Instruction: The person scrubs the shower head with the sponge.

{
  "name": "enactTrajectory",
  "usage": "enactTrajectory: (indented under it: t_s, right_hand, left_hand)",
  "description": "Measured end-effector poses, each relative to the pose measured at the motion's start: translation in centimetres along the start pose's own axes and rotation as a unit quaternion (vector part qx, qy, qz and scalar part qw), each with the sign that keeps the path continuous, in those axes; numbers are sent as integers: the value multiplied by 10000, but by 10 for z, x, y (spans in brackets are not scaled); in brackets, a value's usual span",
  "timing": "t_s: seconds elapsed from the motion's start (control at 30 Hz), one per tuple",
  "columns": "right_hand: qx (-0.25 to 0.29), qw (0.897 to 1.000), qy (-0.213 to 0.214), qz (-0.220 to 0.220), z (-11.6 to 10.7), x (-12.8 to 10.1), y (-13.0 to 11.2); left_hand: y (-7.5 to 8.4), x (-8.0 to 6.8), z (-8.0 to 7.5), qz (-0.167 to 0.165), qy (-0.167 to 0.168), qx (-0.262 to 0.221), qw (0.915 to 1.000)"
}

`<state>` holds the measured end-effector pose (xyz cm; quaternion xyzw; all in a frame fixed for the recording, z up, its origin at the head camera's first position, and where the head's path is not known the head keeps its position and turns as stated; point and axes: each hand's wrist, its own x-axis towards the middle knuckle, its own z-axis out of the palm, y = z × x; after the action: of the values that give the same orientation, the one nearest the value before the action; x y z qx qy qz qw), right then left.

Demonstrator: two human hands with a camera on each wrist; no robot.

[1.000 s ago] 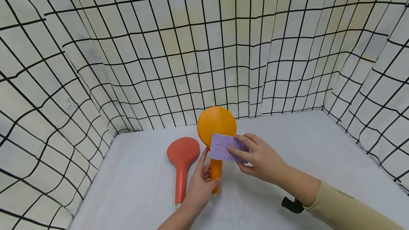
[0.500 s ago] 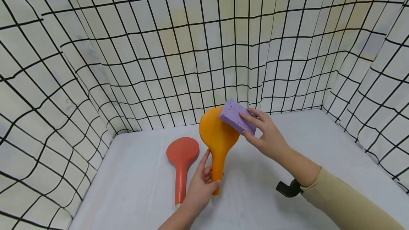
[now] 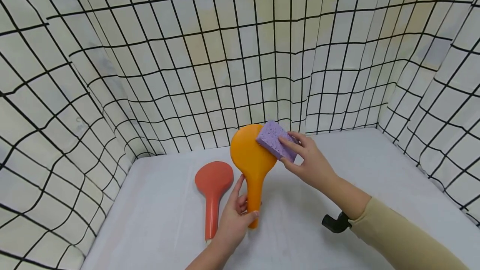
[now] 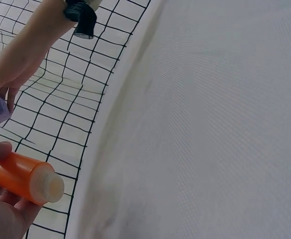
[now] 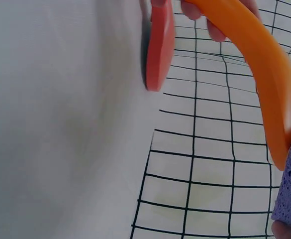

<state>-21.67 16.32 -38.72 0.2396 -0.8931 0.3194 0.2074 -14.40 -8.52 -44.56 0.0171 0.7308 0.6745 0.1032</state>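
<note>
My left hand [image 3: 234, 220] grips the handle of the orange paddle [image 3: 252, 162], fingers curled around it, and holds the round head tilted up above the white surface [image 3: 157, 220], toward its back edge. My right hand [image 3: 309, 162] pinches the purple sponge [image 3: 275, 140] and presses it on the upper right rim of the paddle head. The red paddle [image 3: 213, 188] lies flat on the surface just to the left, near the left edge.

I think the risk is the grip low on the handle: if the sponge pushes hard on the far rim, the paddle can twist or slip in my fingers. The sponge sits partly over the rim, so it can slide off.
</note>
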Motion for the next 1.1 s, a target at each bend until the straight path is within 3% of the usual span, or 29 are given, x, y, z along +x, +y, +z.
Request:
enactTrajectory:
  t_s: [0.2,0.37,0.6,0.73,0.87,1.0,1.1]
  right_hand:
    - [-632,9936,126,-930,9,-27,5]
    - [-866,9828,-22,-1630,20,-46,4]
    - [-847,9822,-7,-1675,24,-52,2]
    - [-453,9899,80,-1337,17,-47,0]
    - [309,9985,270,-374,1,-27,-5]
    - [859,9935,252,709,-15,2,-13]
    - [927,9889,74,1155,-22,17,-18]
  left_hand:
    - [3,-1,-2,68,-44,-195,9998]
    - [5,0,-2,73,-58,-413,9991]
    - [3,2,-2,31,82,-213,9997]
    - [2,1,-3,68,312,348,9989]
    - [0,1,-3,116,482,1080,9929]
    - [-1,-1,-2,146,587,1689,9838]
    - [-2,-2,-2,163,561,1950,9791]
